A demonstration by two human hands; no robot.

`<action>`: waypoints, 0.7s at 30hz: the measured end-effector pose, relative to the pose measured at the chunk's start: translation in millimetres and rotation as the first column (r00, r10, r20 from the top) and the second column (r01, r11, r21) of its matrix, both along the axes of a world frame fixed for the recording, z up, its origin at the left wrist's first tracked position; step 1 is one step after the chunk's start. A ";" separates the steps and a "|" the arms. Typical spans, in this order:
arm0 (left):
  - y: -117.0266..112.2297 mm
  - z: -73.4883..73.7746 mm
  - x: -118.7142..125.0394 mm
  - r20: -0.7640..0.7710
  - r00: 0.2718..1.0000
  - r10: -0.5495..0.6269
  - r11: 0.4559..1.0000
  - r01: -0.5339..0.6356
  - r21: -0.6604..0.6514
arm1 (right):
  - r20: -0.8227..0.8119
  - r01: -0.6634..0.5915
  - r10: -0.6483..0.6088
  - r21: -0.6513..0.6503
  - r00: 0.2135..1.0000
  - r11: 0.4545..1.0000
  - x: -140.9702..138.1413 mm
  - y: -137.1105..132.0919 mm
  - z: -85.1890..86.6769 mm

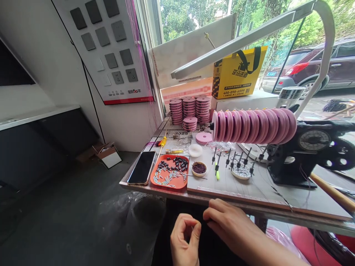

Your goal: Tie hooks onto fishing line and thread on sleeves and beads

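Note:
My left hand (184, 238) is held below the table's front edge, thumb and forefinger pinched together. What it pinches, if anything, is too fine to see. Close to its right, my right hand (224, 218) has its fingers curled together, and whatever lies between them is hidden. The two hands are a small gap apart. Just above them on the table are an orange tray (169, 186) of black and silvery small parts, a small dish (199, 169) of dark pieces and a round dish (240, 173) of grey beads.
A winding machine (294, 162) carries a row of pink spools (253, 125). Stacked pink spools (189, 107) stand at the back. A phone (142, 168) lies left of the tray. A lamp arm (235, 44) crosses above, before a yellow bag (235, 75). Weighted sticks (227, 162) hang below the spools.

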State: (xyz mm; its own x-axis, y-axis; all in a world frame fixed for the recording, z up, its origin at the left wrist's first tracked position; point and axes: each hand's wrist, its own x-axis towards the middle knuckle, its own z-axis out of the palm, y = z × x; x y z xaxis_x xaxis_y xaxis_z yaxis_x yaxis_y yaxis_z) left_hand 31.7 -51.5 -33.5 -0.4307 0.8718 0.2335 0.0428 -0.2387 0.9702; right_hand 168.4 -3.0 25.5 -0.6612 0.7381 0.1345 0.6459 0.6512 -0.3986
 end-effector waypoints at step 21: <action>9.4 32.9 -2.2 0.627 0.699 -0.344 0.878 0.476 -0.050 | -0.395 -0.037 -0.077 -0.271 0.915 0.962 -0.2 -3.6 12.9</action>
